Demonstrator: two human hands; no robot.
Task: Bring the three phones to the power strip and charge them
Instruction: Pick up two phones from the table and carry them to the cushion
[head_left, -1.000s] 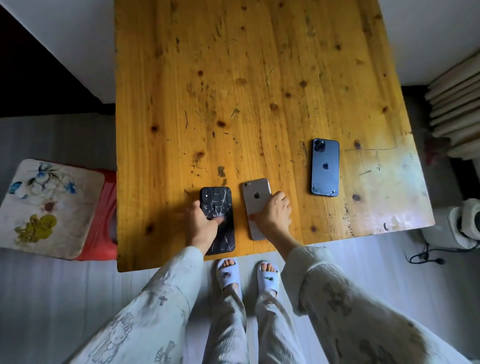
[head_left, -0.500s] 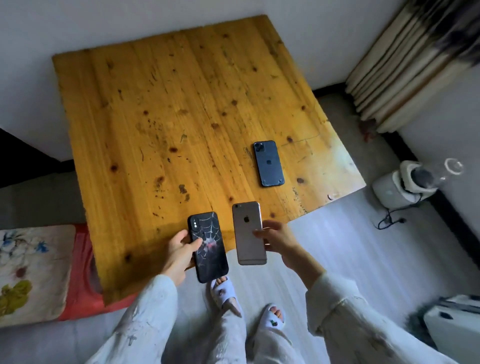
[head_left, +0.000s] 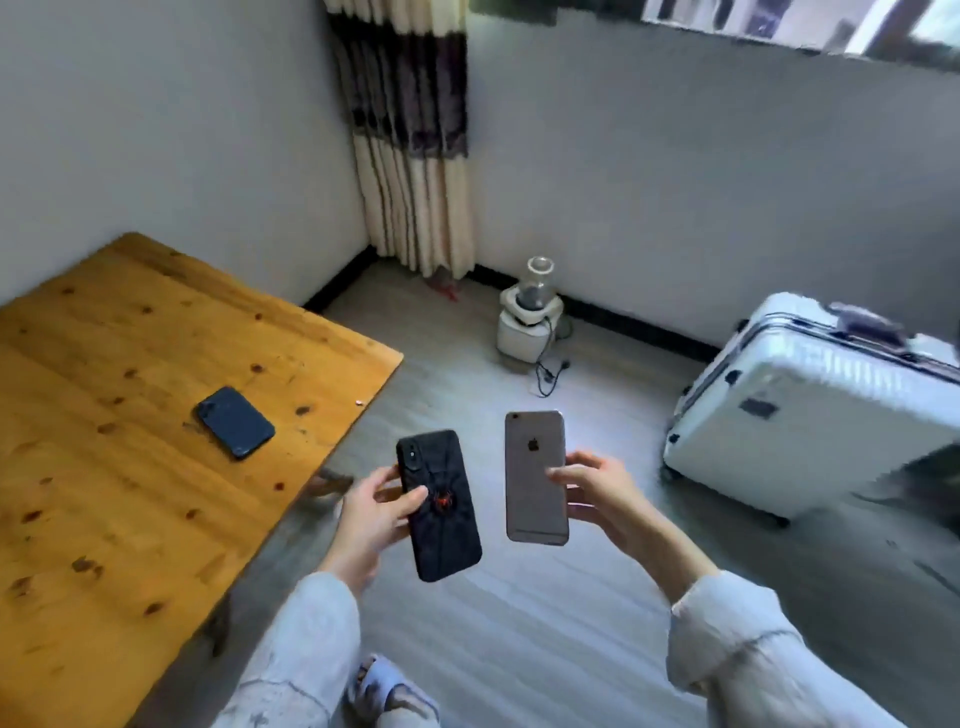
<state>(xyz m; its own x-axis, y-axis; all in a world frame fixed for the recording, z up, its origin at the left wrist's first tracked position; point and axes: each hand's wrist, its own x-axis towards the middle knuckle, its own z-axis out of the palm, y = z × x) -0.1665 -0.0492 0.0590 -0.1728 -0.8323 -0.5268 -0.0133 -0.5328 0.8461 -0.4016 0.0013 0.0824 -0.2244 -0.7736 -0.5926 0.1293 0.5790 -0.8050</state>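
Note:
My left hand (head_left: 371, 512) grips a black phone with a red spider on its case (head_left: 439, 506), back side up, over the grey floor. Beside it my right hand (head_left: 605, 499) holds a grey phone (head_left: 535, 475), also back side up. Both phones hang in the air, clear of the table. A dark blue phone (head_left: 235, 422) lies face down on the wooden table (head_left: 104, 467) to my left, near its right edge. No power strip is in view.
A white suitcase (head_left: 810, 410) stands at the right. A small white appliance with a loose black cord (head_left: 527, 319) sits on the floor by the far wall, near a striped curtain (head_left: 410, 135). My slippered foot (head_left: 387, 693) shows below.
Both hands lifted the black and grey phones off the table. My view swung right, away from the table toward the room's corner and the suitcase.

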